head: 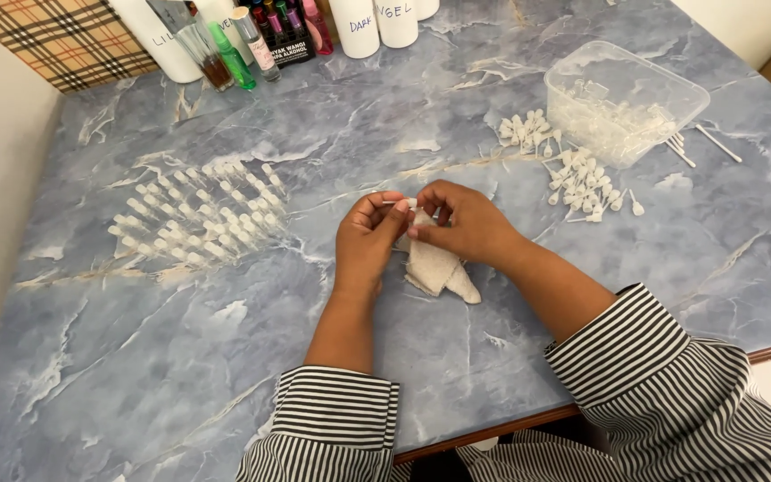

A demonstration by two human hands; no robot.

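Note:
My left hand (366,239) and my right hand (462,221) meet at the middle of the blue marbled table (180,375). Between their fingertips they pinch a small white plastic sprayer piece (401,204) with a thin tube. A folded off-white cloth (435,270) lies under and between the hands, and my right hand presses on its top edge. To the left stands a dense cluster of small clear vials (200,216). To the right lies a pile of white sprayer caps (573,170) with thin tubes.
A clear plastic tub (626,100) holding more small parts sits at the right rear. Coloured small bottles (243,45) and white cylindrical containers (377,22) line the back edge. A checked cloth (64,36) lies at the back left. The table's wooden front edge runs by my striped sleeves.

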